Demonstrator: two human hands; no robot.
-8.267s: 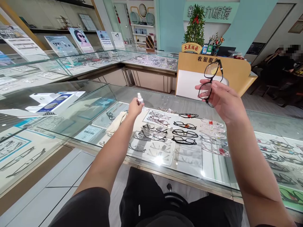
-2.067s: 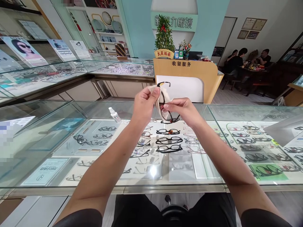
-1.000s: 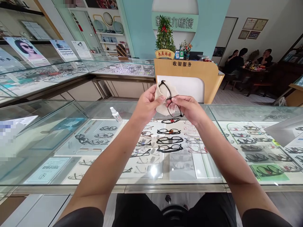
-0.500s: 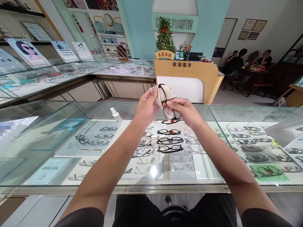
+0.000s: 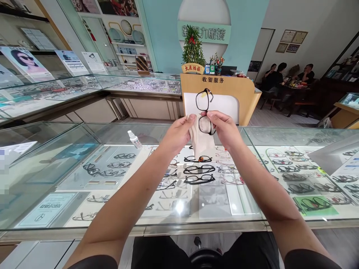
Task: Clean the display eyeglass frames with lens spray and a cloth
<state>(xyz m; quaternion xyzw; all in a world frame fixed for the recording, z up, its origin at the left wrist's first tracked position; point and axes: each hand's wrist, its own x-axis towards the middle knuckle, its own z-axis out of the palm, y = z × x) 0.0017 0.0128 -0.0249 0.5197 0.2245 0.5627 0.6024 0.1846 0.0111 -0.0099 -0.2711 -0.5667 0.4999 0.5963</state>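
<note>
Forearms (image 5: pixel 134 186) slant inward from dark sleeves (image 5: pixel 97 261) at the lower corners, extended over the glass-topped counter (image 5: pixel 204 228), elbows slightly bent. Left hand (image 5: pixel 178 131) and right hand (image 5: pixel 226 129) are raised above the glass, near each other, thumbs uppermost. The left thumb and fingers pinch the top edge of a pale cloth (image 5: pixel 200 144), which hangs down between the hands; the tips beneath are hidden. The right thumb and fingers pinch black-rimmed glasses (image 5: pixel 202 101) around the bridge, so that they stand on end, one lens above the other. Cloth shows behind the lower lens; whether they touch, I cannot tell. A white spray bottle (image 5: pixel 135 139) stands on the counter, left of the left hand. Dark frames (image 5: pixel 199 169) lie in a column under the glass, below the cloth.
</note>
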